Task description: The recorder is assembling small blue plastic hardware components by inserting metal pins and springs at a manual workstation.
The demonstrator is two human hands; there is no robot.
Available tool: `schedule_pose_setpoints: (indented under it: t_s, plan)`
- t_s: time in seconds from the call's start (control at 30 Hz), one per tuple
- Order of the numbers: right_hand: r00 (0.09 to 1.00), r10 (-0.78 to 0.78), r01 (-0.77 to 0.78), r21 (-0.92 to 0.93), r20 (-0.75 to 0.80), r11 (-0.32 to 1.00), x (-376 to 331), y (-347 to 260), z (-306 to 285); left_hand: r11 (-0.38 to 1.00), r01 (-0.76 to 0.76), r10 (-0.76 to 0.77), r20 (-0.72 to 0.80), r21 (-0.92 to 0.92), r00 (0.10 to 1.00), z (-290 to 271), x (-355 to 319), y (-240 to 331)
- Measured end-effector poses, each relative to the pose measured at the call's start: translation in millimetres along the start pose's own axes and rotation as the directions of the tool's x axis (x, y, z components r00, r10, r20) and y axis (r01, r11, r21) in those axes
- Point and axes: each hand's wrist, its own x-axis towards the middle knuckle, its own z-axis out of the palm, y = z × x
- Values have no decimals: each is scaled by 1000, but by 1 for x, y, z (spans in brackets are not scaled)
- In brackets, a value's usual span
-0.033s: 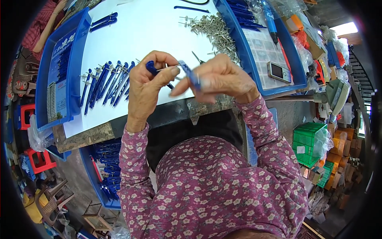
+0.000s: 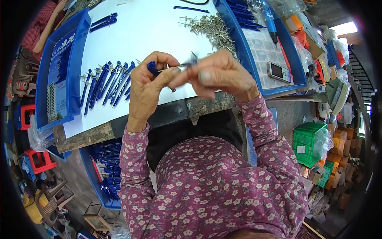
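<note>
My left hand (image 2: pixel 149 85) is raised above the front of the white tabletop. Its thumb and fingers close on a slim blue plastic piece (image 2: pixel 152 68) whose rounded end sticks out by the index finger. My right hand (image 2: pixel 223 75) meets it from the right, thumb and fingers pinched together and fingertips smeared by motion. A blurred blue part (image 2: pixel 193 59) shows just behind those fingertips; most of it is hidden. Left of my hands lies a row of blue pieces with metal pins (image 2: pixel 105 83). A pile of small T-shaped metal pins (image 2: pixel 217 34) lies beyond my right hand.
Blue trays (image 2: pixel 73 99) (image 2: pixel 246 59) flank the white sheet, the right one holding blue pieces and a mobile phone (image 2: pixel 279 72). Loose blue pieces (image 2: pixel 104 22) lie farther back. Below the table edge stands another filled blue tray (image 2: pixel 89 167). A green crate (image 2: pixel 306 145) is at right.
My right hand has turned and shifted slightly, so its thumb now shows plainly. The blue part at its fingertips has swung upward and is more hidden. My left hand is nearly still.
</note>
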Motion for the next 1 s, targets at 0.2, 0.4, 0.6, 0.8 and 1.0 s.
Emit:
schedule_pose_setpoints:
  t_s: [0.2,0.4,0.6,0.8,1.0]
  plan:
    - [979,3,-31,-135,-205,990,6,0,-10,993,1,10,97,-116,995,1,0,1]
    - [975,-45,-55,-434,-216,899,1,16,-3,962,10,3,45,-272,999,-5,-4,0]
    - [951,-245,-78,-913,-189,401,0,12,8,943,0,16,46,-333,999,-8,-4,-8]
    - [934,-309,50,-789,-180,612,1,23,12,914,-2,3,1,-407,1000,-7,-5,-14]
    - [932,-61,-160,-556,-358,816,-6,23,25,869,57,-73,-13,-492,997,-5,-5,-27]
